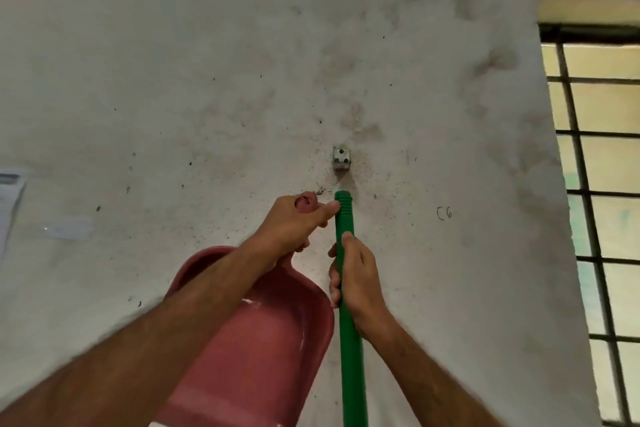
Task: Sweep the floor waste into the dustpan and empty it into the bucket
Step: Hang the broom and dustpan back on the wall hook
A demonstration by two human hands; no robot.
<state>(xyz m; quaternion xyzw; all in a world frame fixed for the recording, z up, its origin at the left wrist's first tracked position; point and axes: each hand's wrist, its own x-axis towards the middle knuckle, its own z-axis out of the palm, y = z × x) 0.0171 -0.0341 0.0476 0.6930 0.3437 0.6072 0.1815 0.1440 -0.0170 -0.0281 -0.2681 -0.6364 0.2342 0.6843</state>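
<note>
A dull red dustpan (263, 350) hangs upright against a stained white wall, its handle end gripped by my left hand (294, 222) at the top. Just right of it stands a green broom handle (349, 340), upright, its ribbed top end just below a small metal wall bracket (342, 159). My right hand (356, 274) is wrapped around the green handle a little below its top. The thumb of my left hand touches the handle's top. The broom head, the floor and the bucket are out of view.
The white wall (207, 80) fills the view, marked with dirt spots. A barred window (599, 184) stands at the right edge. A paper sheet (10, 198) is stuck to the wall at the far left.
</note>
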